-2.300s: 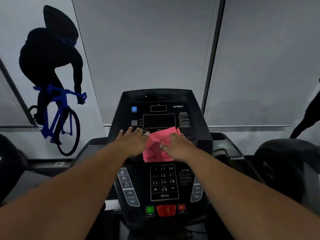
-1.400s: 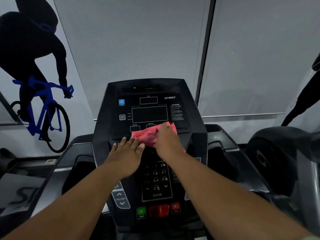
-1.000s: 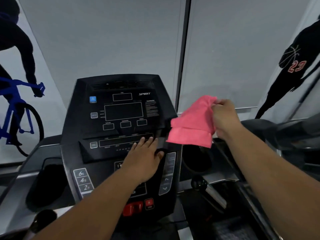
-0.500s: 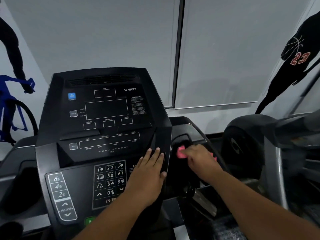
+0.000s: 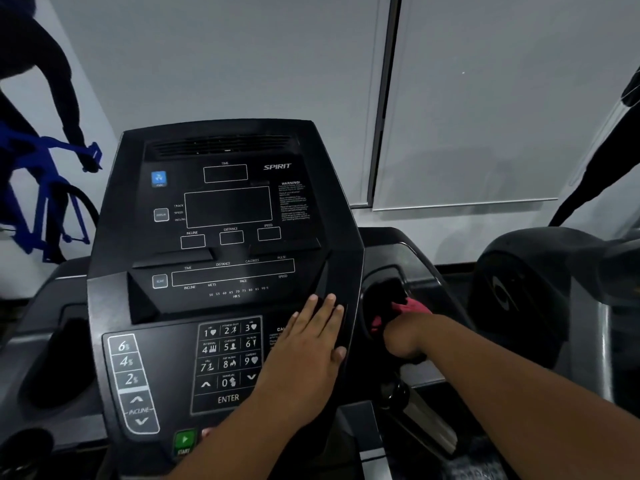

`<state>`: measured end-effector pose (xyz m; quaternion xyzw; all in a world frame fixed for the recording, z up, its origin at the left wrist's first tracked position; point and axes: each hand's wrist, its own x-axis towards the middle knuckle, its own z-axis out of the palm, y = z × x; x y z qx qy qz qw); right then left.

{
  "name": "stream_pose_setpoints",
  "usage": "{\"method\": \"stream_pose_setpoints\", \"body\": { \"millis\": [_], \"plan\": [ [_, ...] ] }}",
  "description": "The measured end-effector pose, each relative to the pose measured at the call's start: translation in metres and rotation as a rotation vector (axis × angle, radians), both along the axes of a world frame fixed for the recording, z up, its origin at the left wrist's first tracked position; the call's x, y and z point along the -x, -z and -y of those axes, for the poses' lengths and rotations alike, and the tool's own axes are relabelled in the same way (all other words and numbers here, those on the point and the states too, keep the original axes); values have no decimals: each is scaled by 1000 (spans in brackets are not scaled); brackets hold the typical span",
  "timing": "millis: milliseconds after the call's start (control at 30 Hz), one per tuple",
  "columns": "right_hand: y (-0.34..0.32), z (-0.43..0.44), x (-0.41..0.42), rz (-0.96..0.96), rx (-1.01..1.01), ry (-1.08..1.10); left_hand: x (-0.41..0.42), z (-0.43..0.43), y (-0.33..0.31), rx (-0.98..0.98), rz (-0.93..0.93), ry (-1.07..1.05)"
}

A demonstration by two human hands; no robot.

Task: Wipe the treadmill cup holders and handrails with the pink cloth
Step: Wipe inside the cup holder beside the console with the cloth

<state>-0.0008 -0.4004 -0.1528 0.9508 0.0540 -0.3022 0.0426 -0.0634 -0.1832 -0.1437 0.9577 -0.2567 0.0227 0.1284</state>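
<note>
right hand (image 5: 403,341) balled round pink cloth (image 5: 414,306), down inside right cup holder (image 5: 382,287), mid-right | cloth scrunched, no real long axis | left hand (image 5: 311,341) flat on console (image 5: 225,220)

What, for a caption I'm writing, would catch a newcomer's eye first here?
The black SPIRIT console fills the centre, with the left hand lying flat on its right edge. Just right of it, the right hand holds the pink cloth down in the right cup holder, bright against the dark plastic. A blue cyclist mural marks the left wall.
</note>
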Motion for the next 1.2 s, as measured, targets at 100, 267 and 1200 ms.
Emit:
{"method": "stream_pose_setpoints", "body": {
  "millis": [100, 267, 1200],
  "plan": [
    [-14, 1, 7, -26, -122, 81, -1, 1, 0, -7, -2, 0],
    [-6, 4, 17, 87, -734, 541, -1, 2, 0, 12, -8, -6],
    [39, -7, -18, 275, -502, 476, -5, 15, 10, 32, 128, -106]
  ]
}}
